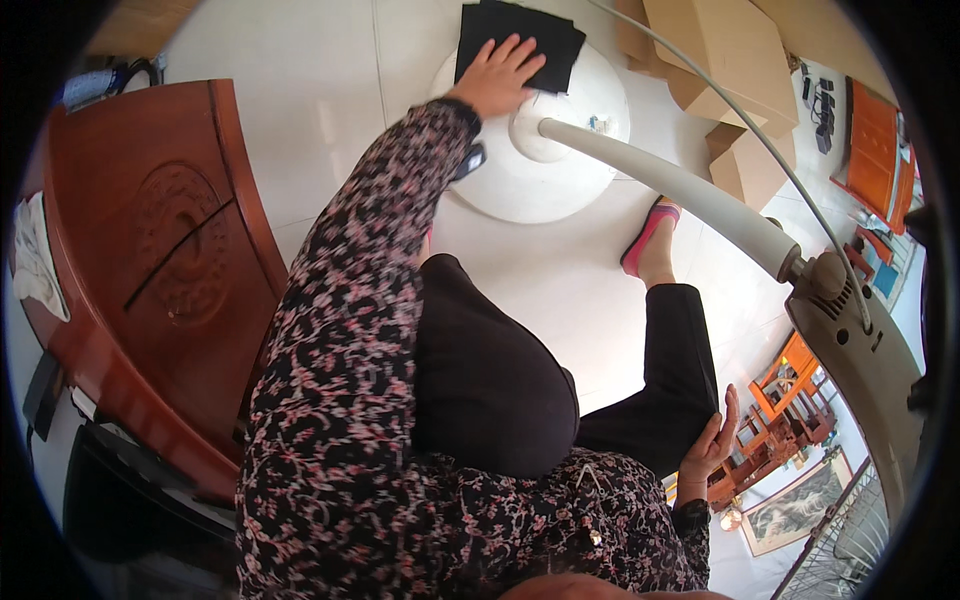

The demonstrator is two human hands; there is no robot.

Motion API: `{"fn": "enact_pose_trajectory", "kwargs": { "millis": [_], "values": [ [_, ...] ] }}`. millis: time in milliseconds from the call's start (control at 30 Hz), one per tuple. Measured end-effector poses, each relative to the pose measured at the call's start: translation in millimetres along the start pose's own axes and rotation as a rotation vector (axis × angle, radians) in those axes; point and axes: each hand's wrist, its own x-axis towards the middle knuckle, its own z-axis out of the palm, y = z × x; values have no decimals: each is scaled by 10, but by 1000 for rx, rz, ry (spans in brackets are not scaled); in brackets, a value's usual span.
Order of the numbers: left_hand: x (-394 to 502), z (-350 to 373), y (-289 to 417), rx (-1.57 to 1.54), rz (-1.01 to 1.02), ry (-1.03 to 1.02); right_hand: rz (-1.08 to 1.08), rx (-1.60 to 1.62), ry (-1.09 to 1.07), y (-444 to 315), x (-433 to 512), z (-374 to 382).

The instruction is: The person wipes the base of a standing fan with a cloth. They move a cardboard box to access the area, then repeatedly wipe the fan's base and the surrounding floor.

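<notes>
My left hand (501, 73) reaches out with fingers spread and lies on a stack of black fabric pieces (559, 45). The stack rests on the round white base (525, 199) of a standing fan. From that base the fan's pale pole (652, 165) runs to the grey-brown fan housing (847, 322) at the right. My right hand (710, 442) is beside my right knee, with its fingers extended and nothing seen in it. Whether its palm touches the black trousers (637, 420) I cannot tell.
A carved reddish wooden piece of furniture (165, 225) stands at the left, with a white cloth (37, 255) at its edge. Cardboard boxes (727, 60) stand at the upper right. The fan's cable (720, 90) arcs above the pole. A wire fan guard (840, 540) is at the lower right.
</notes>
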Motion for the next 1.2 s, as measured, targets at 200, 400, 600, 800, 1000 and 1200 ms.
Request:
{"fn": "enact_pose_trajectory", "kwargs": {
  "millis": [200, 400, 600, 800, 1000, 1200],
  "values": [
    [-222, -17, -202, -83, 24, 23, -20, -18, -9, -72, 33, 79],
    [-1557, -99, 51, -249, 59, -315, 26, -39, -30, 77, 45, 170],
    [-1282, -16, -141, -230, -6, -88, 43, -21, -27, 101, 65, 173],
    [-446, -430, -174, -475, -188, 567, 72, 7, -38, 101, 61, 192],
    [546, -493, -216, -315, -2, 510, 95, 6, -50, 54, 136, 176],
    [533, 150, -84, -41, -30, 341, 87, -16, -6, 84, 194, 285]
  ]
}}
